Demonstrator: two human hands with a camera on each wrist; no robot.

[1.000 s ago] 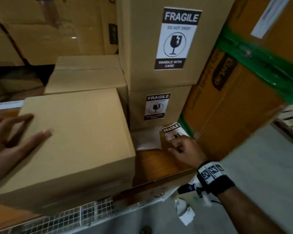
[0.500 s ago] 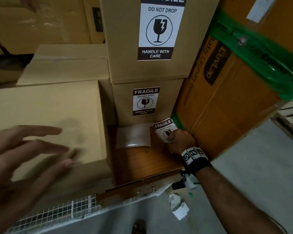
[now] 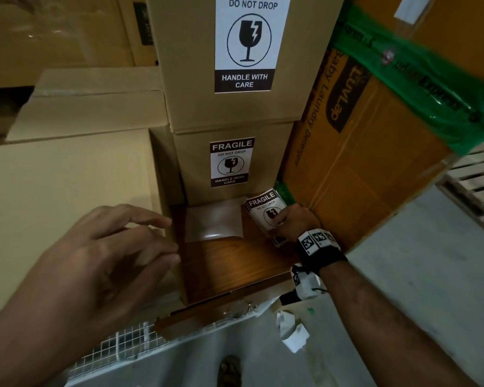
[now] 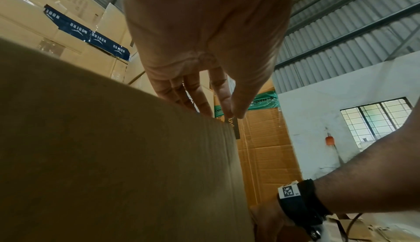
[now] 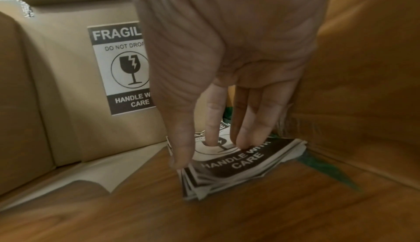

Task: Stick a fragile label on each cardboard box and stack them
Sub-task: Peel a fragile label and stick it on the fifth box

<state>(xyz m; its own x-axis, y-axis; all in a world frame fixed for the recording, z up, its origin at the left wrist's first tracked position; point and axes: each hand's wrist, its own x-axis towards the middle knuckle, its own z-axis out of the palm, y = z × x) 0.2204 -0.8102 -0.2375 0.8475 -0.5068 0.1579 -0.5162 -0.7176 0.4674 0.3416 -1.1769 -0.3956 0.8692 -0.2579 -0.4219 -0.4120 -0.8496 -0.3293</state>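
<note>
A plain cardboard box with no label in sight sits on the left of the wooden table. My left hand hovers over its right edge, fingers straight and spread, holding nothing. Behind stand two stacked boxes, the upper one and the lower one, each with a fragile label. My right hand rests on a stack of loose fragile labels lying on the table. Its straight fingers press on the top label and the thumb touches the stack's left edge.
A large orange box with green tape stands close to the right of the labels. A white backing sheet lies before the lower box. More boxes stand behind. Crumpled paper and a pallet are on the floor.
My left hand has moved from the plain box's left side across to its right edge. The right hand has stayed on the label stack.
</note>
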